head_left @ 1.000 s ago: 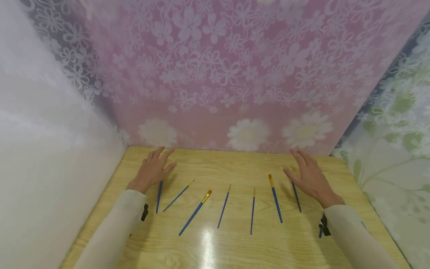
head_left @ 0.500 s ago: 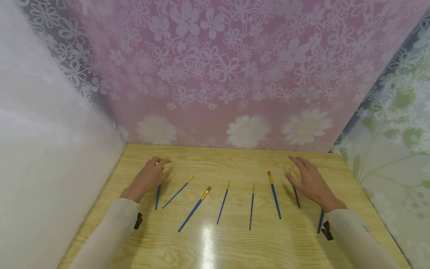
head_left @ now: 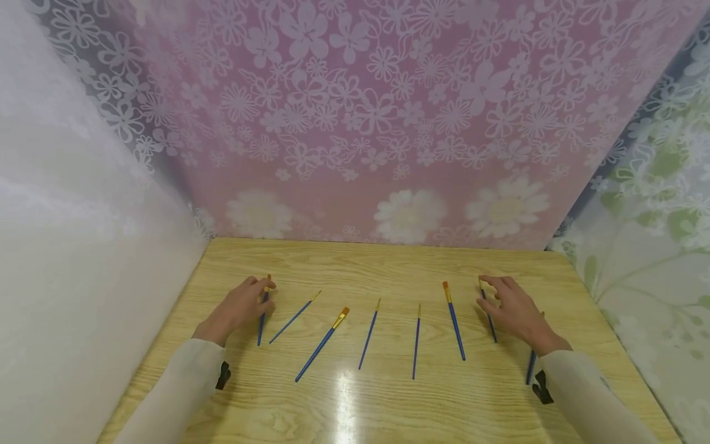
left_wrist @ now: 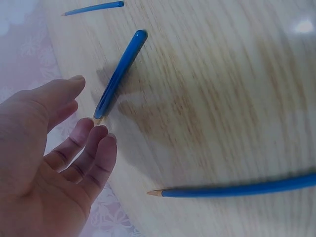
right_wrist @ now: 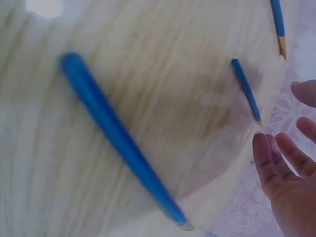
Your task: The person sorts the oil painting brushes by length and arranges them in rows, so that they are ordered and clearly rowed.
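My left hand [head_left: 238, 306] hovers at a paintbrush [head_left: 262, 327] with a blue handle and a brown flat tip, leftmost in the head view. Its fingers are loosely bent, and the thumb stands apart from them; the left wrist view shows this brush's handle [left_wrist: 121, 74] just past the fingertips. On the right side, my right hand [head_left: 510, 308] reaches over a thin blue paintbrush [head_left: 490, 322], fingertips near its gold ferrule. In the right wrist view the thumb and fingers are spread apart, with that thin brush [right_wrist: 245, 89] beyond them. Neither hand grips a brush.
Between the hands lie several more blue paintbrushes, among them a wide flat one [head_left: 322, 348] and a thin one [head_left: 416, 345]. Another brush [head_left: 531, 365] lies beside my right wrist. Flower-patterned walls [head_left: 355, 123] enclose the wooden table [head_left: 388, 413] at the back and sides.
Both hands have lowered and drawn back from the table's far edge toward the outer brushes, and their fingers have bent more. The brushes lie where they were.
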Available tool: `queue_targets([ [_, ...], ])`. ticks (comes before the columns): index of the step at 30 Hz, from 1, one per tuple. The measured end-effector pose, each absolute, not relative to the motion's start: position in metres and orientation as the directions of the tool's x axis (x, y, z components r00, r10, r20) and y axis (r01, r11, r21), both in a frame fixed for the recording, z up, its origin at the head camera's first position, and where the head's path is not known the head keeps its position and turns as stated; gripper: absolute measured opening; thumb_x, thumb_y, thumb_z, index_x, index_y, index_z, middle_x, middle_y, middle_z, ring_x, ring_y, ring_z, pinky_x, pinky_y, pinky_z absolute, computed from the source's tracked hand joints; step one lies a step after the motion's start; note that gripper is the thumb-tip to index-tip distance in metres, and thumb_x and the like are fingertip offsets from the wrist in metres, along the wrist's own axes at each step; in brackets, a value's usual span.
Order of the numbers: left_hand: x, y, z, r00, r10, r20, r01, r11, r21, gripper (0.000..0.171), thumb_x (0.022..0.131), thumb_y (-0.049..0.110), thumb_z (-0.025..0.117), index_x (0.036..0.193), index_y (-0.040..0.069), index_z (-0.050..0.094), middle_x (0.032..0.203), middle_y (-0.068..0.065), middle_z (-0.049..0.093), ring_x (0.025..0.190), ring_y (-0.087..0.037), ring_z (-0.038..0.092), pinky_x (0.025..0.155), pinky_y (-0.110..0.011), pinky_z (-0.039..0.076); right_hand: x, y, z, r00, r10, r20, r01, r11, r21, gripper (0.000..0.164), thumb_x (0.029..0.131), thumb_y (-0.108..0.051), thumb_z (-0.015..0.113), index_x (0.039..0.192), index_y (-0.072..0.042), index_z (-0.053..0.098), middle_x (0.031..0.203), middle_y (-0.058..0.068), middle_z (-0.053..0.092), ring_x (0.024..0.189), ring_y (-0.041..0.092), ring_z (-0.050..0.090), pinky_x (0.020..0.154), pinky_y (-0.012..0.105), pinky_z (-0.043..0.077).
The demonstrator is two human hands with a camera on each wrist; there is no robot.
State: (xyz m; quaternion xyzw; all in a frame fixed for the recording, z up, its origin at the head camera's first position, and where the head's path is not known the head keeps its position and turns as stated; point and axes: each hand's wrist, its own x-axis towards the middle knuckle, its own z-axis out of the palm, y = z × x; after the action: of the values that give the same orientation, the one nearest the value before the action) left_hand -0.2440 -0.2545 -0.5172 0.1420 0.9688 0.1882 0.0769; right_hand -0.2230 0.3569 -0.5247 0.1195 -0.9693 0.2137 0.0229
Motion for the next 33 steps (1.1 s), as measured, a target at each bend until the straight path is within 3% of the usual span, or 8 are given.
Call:
queue_targets([
  [11, -0.241, -0.26, -0.524, -0.943, 0.302, -0.141, 0.223, 0.885, 0.408, 0.041, 0.105, 0.02, 0.074, 0.142, 0.005, 0.065, 0.121, -0.018, 0.065, 0.101, -0.031, 0.068, 0.088, -0.052, 0.058, -0.222, 0.359, -0.538, -0.974, -0.224, 0.045, -0.221, 0.876, -0.429, 0.047, 0.106, -0.02, 0.074, 0.144, 0.006, 0.063, 0.131, 0.033, 0.059, 0.093, 0.03, 0.068, 0.075, 0.051, 0.058],
  [23, -0.238, -0.262, -0.532, -0.949, 0.29, -0.122, 0.212, 0.876, 0.433, 0.032, 0.104, 0.017, 0.075, 0.134, 0.007, 0.069, 0.123, -0.016, 0.065, 0.104, -0.03, 0.067, 0.092, -0.053, 0.057, -0.22, 0.359, -0.541, -0.977, -0.207, 0.043, -0.203, 0.866, -0.458, 0.035, 0.103, -0.013, 0.072, 0.133, 0.006, 0.07, 0.13, 0.032, 0.059, 0.087, 0.025, 0.065, 0.067, 0.036, 0.05],
  [29, -0.239, -0.264, -0.533, -0.949, 0.292, -0.119, 0.211, 0.868, 0.449, 0.033, 0.104, 0.018, 0.076, 0.134, 0.008, 0.069, 0.123, -0.015, 0.065, 0.106, -0.032, 0.066, 0.092, -0.054, 0.056, -0.222, 0.36, -0.544, -0.975, -0.215, 0.053, -0.216, 0.869, -0.446, 0.03, 0.105, -0.009, 0.069, 0.132, 0.005, 0.072, 0.13, 0.031, 0.06, 0.079, 0.018, 0.056, 0.066, 0.035, 0.046],
  [33, -0.239, -0.265, -0.536, -0.95, 0.285, -0.13, 0.2, 0.871, 0.448, 0.033, 0.104, 0.018, 0.076, 0.135, 0.01, 0.069, 0.124, -0.015, 0.065, 0.108, -0.032, 0.067, 0.095, -0.055, 0.056, -0.224, 0.359, -0.545, -0.974, -0.222, 0.035, -0.214, 0.868, -0.449, 0.034, 0.107, -0.007, 0.066, 0.139, 0.003, 0.068, 0.133, 0.032, 0.06, 0.08, 0.019, 0.058, 0.069, 0.039, 0.049],
])
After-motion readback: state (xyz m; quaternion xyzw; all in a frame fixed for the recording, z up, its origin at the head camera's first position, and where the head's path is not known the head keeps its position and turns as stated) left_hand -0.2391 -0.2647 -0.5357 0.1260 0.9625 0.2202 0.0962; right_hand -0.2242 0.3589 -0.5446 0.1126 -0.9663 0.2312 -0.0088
